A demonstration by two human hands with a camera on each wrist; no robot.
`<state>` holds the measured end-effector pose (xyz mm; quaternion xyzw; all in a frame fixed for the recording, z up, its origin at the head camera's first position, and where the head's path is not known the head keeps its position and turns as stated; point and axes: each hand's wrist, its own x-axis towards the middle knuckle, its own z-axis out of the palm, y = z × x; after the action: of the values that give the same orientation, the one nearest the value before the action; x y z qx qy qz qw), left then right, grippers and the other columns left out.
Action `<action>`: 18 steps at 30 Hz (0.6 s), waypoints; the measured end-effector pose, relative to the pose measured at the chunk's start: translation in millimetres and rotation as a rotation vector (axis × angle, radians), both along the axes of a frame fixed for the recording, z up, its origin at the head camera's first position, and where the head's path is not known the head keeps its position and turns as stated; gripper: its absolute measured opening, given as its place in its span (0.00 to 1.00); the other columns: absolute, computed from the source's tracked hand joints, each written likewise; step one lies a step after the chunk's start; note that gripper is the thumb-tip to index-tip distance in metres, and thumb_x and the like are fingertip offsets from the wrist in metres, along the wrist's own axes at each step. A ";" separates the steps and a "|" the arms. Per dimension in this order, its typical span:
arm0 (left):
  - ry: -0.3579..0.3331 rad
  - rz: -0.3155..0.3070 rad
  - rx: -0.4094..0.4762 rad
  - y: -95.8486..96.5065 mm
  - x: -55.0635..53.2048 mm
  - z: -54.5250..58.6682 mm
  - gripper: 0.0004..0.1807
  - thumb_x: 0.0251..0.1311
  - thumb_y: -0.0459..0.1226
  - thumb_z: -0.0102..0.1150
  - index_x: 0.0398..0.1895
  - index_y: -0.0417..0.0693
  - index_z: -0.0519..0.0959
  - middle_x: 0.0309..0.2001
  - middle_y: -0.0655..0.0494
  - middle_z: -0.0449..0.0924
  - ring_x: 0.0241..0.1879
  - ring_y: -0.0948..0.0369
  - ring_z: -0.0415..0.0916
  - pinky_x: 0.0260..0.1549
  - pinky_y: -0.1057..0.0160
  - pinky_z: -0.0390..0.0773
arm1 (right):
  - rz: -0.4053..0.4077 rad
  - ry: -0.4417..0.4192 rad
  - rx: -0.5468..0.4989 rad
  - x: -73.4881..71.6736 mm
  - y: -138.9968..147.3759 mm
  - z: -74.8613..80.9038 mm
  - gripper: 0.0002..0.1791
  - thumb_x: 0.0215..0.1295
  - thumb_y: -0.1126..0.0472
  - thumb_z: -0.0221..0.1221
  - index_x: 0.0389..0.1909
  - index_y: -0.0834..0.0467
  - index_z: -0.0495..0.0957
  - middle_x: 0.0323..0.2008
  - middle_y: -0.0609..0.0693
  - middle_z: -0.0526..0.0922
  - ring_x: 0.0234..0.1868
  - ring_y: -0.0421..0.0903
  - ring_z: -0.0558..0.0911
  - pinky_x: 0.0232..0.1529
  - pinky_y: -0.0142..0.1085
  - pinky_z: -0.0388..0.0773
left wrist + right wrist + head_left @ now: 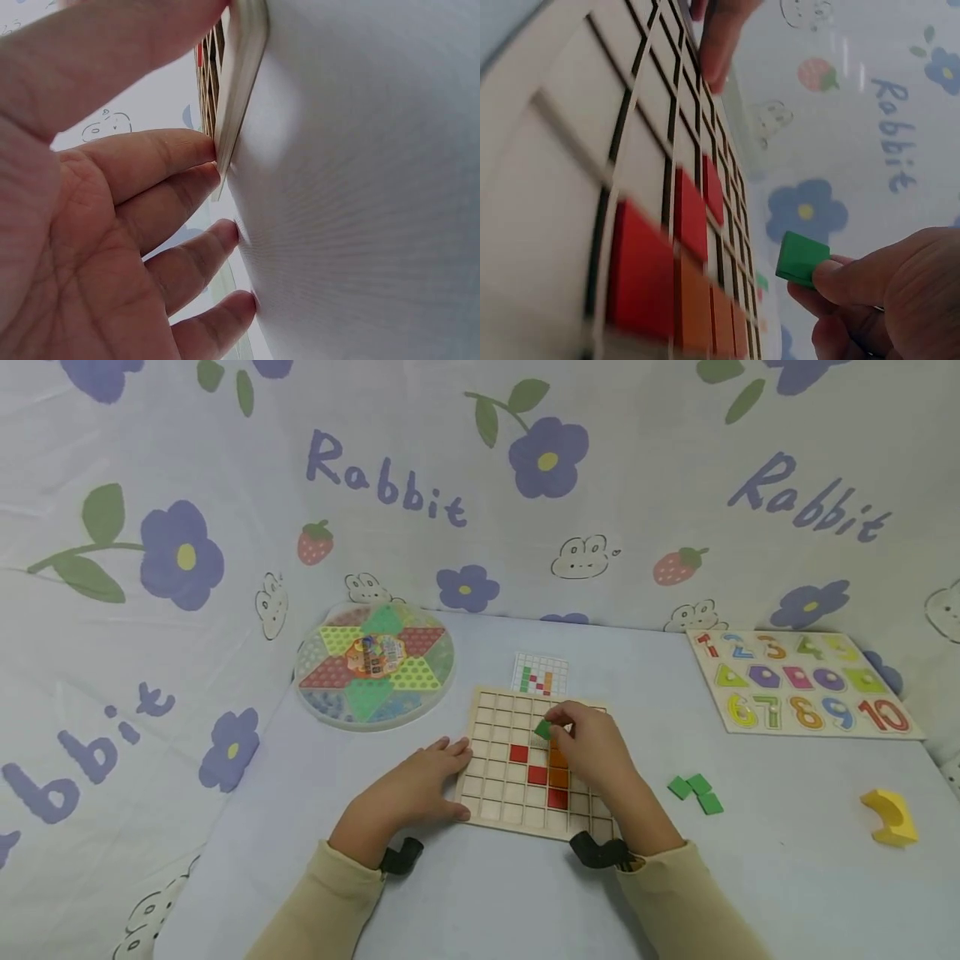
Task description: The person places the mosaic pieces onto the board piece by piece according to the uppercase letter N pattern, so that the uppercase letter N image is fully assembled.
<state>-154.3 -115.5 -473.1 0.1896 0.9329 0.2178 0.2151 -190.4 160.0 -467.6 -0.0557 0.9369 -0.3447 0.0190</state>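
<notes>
The right hand point(596, 750) pinches a green square tile point(802, 256) between thumb and fingers, above the wooden grid board point(491, 792). The left hand point(422, 785), fingers spread and loosely extended, touches the board's left edge; the two hands are apart. Three red tiles point(537, 774) step diagonally across the grid, with orange tiles point(558, 777) in a column beyond the nearest one. A pattern card point(558, 666) lies at the board's far edge; three loose green tiles point(699, 783) lie on the table point(480, 893) to the right.

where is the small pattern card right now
In the head view, the pattern card lies just beyond the far edge of the grid board, right of the round star-patterned board.
</notes>
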 end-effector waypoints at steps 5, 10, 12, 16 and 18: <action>0.002 -0.008 0.001 -2.1 -1.0 0.2 0.51 0.64 0.46 0.79 0.86 0.47 0.63 0.88 0.54 0.55 0.89 0.48 0.45 0.88 0.42 0.50 | 0.112 -0.036 0.004 -20.9 -34.7 -2.7 0.10 0.81 0.61 0.61 0.55 0.55 0.87 0.51 0.52 0.91 0.44 0.50 0.83 0.46 0.44 0.84; 0.011 -0.017 -0.006 -2.6 -1.3 0.1 0.51 0.64 0.47 0.79 0.86 0.47 0.63 0.88 0.54 0.56 0.89 0.47 0.46 0.87 0.42 0.51 | 0.132 -0.052 0.055 -32.3 -53.1 -6.3 0.09 0.81 0.60 0.62 0.54 0.53 0.87 0.51 0.51 0.91 0.45 0.50 0.85 0.52 0.47 0.87; 0.012 -0.017 -0.008 -2.3 -1.1 0.4 0.51 0.64 0.47 0.79 0.86 0.47 0.64 0.88 0.54 0.56 0.89 0.47 0.46 0.87 0.42 0.51 | 0.132 -0.048 0.077 -33.9 -55.5 -7.8 0.09 0.81 0.60 0.62 0.54 0.53 0.88 0.50 0.51 0.91 0.44 0.49 0.85 0.51 0.47 0.86; 0.010 -0.015 -0.006 -2.4 -0.3 1.1 0.51 0.64 0.46 0.79 0.86 0.47 0.63 0.88 0.54 0.56 0.89 0.47 0.46 0.87 0.42 0.51 | 0.128 -0.040 0.109 -33.0 -57.4 -11.3 0.08 0.80 0.60 0.63 0.53 0.52 0.88 0.50 0.50 0.91 0.43 0.49 0.84 0.51 0.46 0.86; 0.009 -0.011 -0.005 -2.7 -0.2 1.5 0.51 0.64 0.46 0.80 0.86 0.47 0.63 0.88 0.54 0.55 0.89 0.47 0.45 0.87 0.42 0.51 | 0.128 -0.035 0.122 -31.2 -58.0 -12.9 0.08 0.80 0.60 0.64 0.52 0.52 0.89 0.50 0.50 0.91 0.44 0.49 0.85 0.51 0.47 0.87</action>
<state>-154.5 -118.2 -471.7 0.1954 0.9333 0.2133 0.2126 -221.6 102.0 -480.5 -0.1082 0.9502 -0.2859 0.0610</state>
